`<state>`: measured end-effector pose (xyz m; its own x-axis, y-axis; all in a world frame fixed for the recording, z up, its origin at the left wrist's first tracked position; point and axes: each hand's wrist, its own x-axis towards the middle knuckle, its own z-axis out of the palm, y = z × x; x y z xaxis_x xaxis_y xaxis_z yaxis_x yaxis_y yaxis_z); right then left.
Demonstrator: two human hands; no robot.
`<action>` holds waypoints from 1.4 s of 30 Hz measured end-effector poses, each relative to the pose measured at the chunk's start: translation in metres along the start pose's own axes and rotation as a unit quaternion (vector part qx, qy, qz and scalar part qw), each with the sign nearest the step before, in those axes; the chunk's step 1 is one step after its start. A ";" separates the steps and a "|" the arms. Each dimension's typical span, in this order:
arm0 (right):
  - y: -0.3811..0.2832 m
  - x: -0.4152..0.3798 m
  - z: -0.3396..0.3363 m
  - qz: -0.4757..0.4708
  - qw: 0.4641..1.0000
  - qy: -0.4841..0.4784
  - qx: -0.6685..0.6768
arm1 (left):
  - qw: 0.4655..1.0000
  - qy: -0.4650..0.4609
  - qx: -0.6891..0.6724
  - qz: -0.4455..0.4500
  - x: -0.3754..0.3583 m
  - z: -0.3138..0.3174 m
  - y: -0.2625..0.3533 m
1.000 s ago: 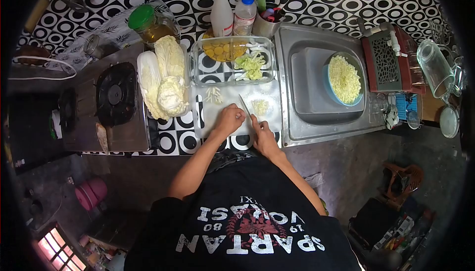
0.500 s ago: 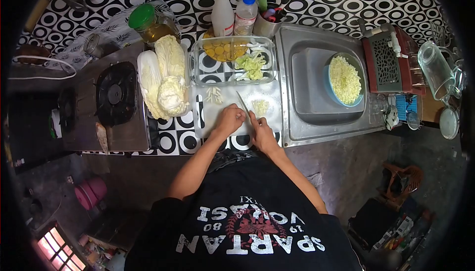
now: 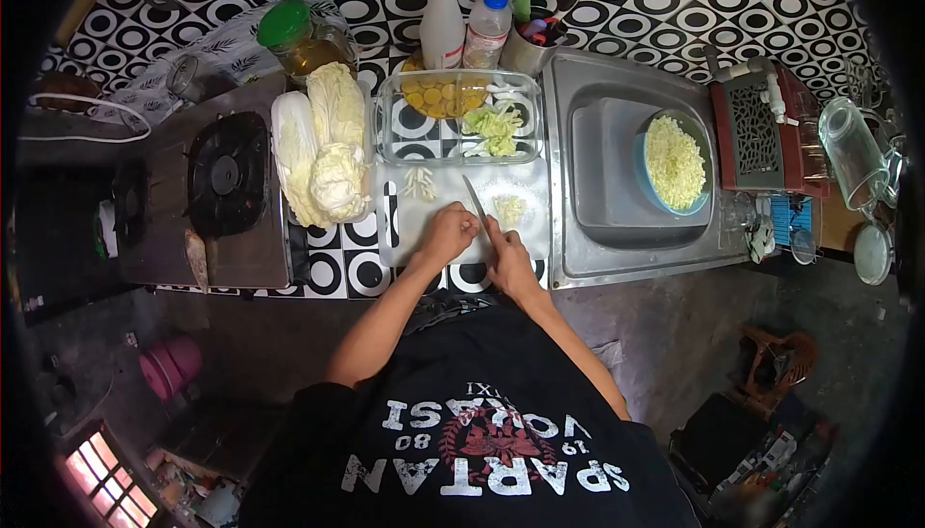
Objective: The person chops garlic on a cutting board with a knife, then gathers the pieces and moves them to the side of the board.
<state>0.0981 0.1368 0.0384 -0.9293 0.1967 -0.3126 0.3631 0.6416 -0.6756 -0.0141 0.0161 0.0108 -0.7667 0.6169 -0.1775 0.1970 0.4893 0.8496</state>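
My right hand (image 3: 511,260) is closed around the handle of a knife (image 3: 474,197), whose blade points up and to the left over a translucent cutting board (image 3: 409,224). Close beside the blade, my left hand (image 3: 450,232) has its fingers curled down on the board; whatever they hold is hidden. A small heap of chopped cabbage (image 3: 509,208) lies right of the knife. Left of it are some pale cabbage strips (image 3: 419,183). Behind the board stands a divided glass container (image 3: 385,133), with cabbage pieces (image 3: 494,126) in its right compartment.
Napa cabbages (image 3: 337,128) lie left of the board, beside a gas stove (image 3: 159,239). To the right, a blue bowl (image 3: 665,205) of chopped cabbage sits in the steel sink (image 3: 617,263). Bottles (image 3: 443,27) and a utensil holder (image 3: 525,51) stand behind the container.
The whole view has shifted slightly. Both hands stay at nearly the same spot on the board, and the knife has barely moved.
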 end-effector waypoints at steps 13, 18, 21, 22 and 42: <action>-0.005 0.007 -0.002 0.006 1.000 -0.007 0.002 | 1.000 0.014 -0.005 -0.001 -0.002 0.002 0.000; 0.001 -0.006 0.007 0.004 1.000 0.000 0.014 | 1.000 0.007 0.002 0.013 -0.002 0.002 -0.002; -0.002 -0.005 0.008 0.012 1.000 -0.001 -0.002 | 1.000 0.005 0.007 -0.001 -0.001 0.004 -0.002; -0.005 -0.004 0.006 0.016 1.000 -0.007 -0.016 | 1.000 0.005 0.008 0.000 -0.001 0.004 -0.003; 0.032 -0.050 -0.011 -0.035 0.999 0.022 0.028 | 0.981 0.183 0.057 0.005 -0.015 -0.052 -0.023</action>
<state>0.1559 0.1559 0.0396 -0.9540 0.1866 -0.2344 0.2996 0.6123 -0.7317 -0.0386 -0.0360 0.0198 -0.9283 0.3699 0.0381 0.2568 0.5635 0.7852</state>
